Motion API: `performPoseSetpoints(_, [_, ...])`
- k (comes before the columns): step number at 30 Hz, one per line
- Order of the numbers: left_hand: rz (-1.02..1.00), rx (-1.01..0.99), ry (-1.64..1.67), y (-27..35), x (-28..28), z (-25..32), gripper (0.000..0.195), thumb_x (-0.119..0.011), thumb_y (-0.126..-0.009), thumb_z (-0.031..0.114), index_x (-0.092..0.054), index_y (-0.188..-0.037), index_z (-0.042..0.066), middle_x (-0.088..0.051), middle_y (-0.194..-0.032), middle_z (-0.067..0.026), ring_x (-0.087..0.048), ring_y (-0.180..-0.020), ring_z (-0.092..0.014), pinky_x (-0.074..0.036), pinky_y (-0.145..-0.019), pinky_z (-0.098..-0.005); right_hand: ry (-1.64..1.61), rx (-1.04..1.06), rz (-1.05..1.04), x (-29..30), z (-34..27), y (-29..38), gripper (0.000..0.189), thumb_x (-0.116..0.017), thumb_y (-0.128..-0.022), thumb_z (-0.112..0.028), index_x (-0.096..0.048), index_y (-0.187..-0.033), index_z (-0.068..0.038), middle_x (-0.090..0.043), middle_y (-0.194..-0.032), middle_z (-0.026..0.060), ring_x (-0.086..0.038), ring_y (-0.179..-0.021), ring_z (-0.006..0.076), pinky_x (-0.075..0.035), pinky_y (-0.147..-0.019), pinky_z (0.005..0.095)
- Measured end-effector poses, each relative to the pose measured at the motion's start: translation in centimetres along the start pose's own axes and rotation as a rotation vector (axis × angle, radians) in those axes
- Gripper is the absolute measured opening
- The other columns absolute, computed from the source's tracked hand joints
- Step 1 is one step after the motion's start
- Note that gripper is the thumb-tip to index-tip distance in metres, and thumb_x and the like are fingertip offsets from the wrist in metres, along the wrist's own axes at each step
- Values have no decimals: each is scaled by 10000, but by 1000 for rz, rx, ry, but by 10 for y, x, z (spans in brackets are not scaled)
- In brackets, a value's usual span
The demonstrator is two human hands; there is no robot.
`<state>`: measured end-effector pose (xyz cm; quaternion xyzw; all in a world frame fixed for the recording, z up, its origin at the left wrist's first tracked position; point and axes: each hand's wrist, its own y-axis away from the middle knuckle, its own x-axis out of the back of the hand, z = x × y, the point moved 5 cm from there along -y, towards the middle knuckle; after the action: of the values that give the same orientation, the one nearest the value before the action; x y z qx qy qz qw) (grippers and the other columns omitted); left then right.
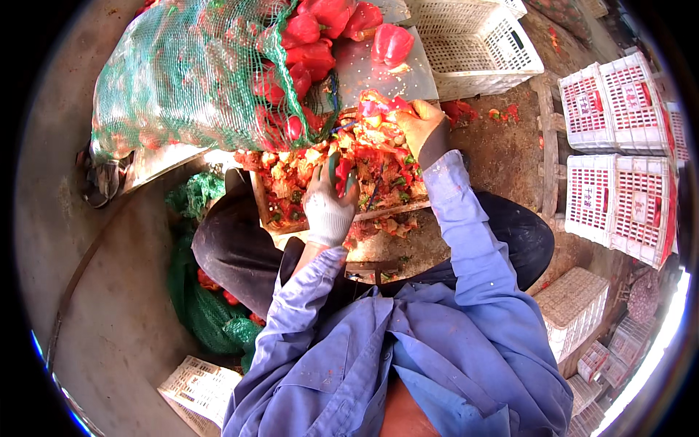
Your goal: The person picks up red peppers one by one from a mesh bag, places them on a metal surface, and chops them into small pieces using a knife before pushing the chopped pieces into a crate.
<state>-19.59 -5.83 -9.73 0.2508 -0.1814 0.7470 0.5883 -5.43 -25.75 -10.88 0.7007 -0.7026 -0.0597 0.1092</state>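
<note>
My left hand [331, 202], in a white knitted glove with green fingertips, is over a shallow wooden-edged box [303, 225] full of red pepper scraps, seeds and cores [285, 183]. Its thumb and fingers close around a red pepper piece [342, 173]. My right hand [423, 128], gloved in tan with a dark cuff, is at the box's far right corner with its fingers curled against red pepper pieces and pale cores [377, 112]; whether it grips one or a tool is not clear. Beyond the box, whole red peppers [314, 54] spill from a green mesh sack [180, 82] beside a metal tabletop [357, 74].
An open white plastic crate [453, 79] stands at the back right. Stacked white crates [617, 112] are at the far right, and another crate [570, 306] is at the lower right. Green netting [205, 317] with red peppers lies left of my legs, near a white basket [202, 385].
</note>
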Motion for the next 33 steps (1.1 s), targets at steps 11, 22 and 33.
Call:
performPoseSetpoints(11, [-159,416,963,-9,-21,-13,427,-612,-1067,253,-612,-1403,-10,-763,-1038,-142,-738,-707,-193,-524,-553,-256,79,432,218,14,-27,27,214,-738,-854,5,-740,-1068,9,-754,-1005,132,-722,-924,205,-567,-836,344])
performPoseSetpoints(22, [13,341,1090,-18,-62,-51,342,-754,-991,241,-684,-1249,27,-752,-1100,-99,-737,-949,-207,-621,-820,-364,773,718,-111,-29,-28,119,438,-819,-794,-168,-701,-1213,-120,-669,-1310,151,-643,-1180,386,-521,-1013,513])
performPoseSetpoints(33, [-291,401,1450,-3,-29,-20,692,-847,-902,277,-535,-1448,-13,-676,-1350,-157,-674,-1237,-326,-571,-1054,-522,-661,-499,-339,16,159,83,520,-584,-1024,-563,-605,-1320,-136,-703,-1133,129,-707,-995,299,-602,-804,482])
